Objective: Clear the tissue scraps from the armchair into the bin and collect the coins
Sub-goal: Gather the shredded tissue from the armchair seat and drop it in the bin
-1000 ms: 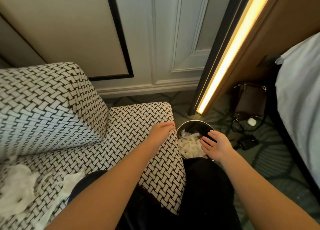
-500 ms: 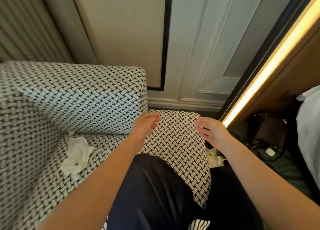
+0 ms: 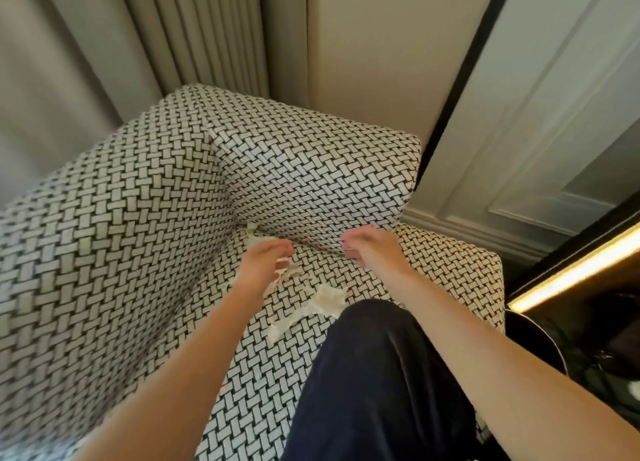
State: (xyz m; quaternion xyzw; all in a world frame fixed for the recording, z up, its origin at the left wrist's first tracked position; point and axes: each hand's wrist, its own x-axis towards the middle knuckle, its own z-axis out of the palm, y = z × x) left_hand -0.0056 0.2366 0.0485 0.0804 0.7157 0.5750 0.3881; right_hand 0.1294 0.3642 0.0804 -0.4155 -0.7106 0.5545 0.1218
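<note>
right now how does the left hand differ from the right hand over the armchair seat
The left hand is among the tissue scraps at the seat's back corner; the right hand is over bare fabric. The left hand's fingers touch tissue, grip unclear; the right hand's fingers curl loosely and hold nothing. Both reach towards the back crease of the armchair.

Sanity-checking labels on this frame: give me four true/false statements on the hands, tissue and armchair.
Tissue scraps lie on the armchair seat. True.
Both hands are over the bin. False: the left hand and right hand are over the seat, by the back crease.
The left hand is at the scraps in the seat's back corner. True.
Coins lie in plain view on the seat. False: none shows.
</note>
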